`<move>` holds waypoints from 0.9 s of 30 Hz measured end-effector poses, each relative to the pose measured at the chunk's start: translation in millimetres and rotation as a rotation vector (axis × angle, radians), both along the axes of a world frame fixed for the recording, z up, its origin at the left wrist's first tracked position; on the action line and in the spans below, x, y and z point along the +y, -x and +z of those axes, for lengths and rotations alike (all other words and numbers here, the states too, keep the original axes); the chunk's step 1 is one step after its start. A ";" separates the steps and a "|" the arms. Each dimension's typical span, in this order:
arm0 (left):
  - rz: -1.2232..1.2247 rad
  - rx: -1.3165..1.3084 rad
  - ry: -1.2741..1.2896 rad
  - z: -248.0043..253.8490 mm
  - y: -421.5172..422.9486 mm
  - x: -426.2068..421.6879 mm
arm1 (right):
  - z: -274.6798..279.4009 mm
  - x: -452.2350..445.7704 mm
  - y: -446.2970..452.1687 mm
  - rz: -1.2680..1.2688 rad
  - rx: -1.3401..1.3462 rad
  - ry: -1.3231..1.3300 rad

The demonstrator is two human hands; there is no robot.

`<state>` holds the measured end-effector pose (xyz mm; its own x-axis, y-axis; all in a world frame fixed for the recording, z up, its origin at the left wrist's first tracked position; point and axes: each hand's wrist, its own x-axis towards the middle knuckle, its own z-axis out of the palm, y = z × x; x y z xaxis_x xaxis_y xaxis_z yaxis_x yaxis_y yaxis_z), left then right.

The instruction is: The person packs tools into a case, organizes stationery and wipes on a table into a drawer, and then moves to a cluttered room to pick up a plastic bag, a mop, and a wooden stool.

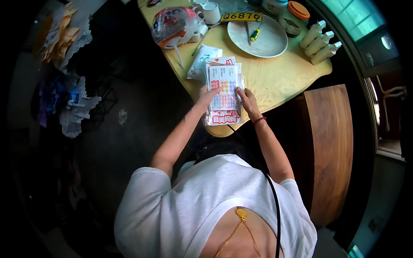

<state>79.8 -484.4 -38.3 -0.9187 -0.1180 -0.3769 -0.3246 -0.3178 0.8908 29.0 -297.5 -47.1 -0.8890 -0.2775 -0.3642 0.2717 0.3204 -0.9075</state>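
At the near corner of the bench (pixel 284 86), a stack of printed sheets in clear plastic (pixel 223 88) should handle as light, thin and slightly bendy, its slick wrapper prone to slide; the long side edges look the safest hold. The left hand (pixel 207 98) grips one side, thumb on top, and the right hand (pixel 249 103) the other, both closed narrowly on it. Beyond lie a white packet (pixel 198 64) and a plate (pixel 275 44) carrying a screwdriver (pixel 255 34).
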 end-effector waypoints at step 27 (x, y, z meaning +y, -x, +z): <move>-0.082 0.148 -0.099 45.5 -2.0 7.3 | -86.5 314.8 -303.4 -1.652 -0.202 0.337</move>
<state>81.8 -477.2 7.2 -0.9701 -0.0095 -0.2425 -0.2204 -0.3840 0.8966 332.4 17.3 -133.7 -0.2384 0.7456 -0.6223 0.2051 -0.5877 -0.7827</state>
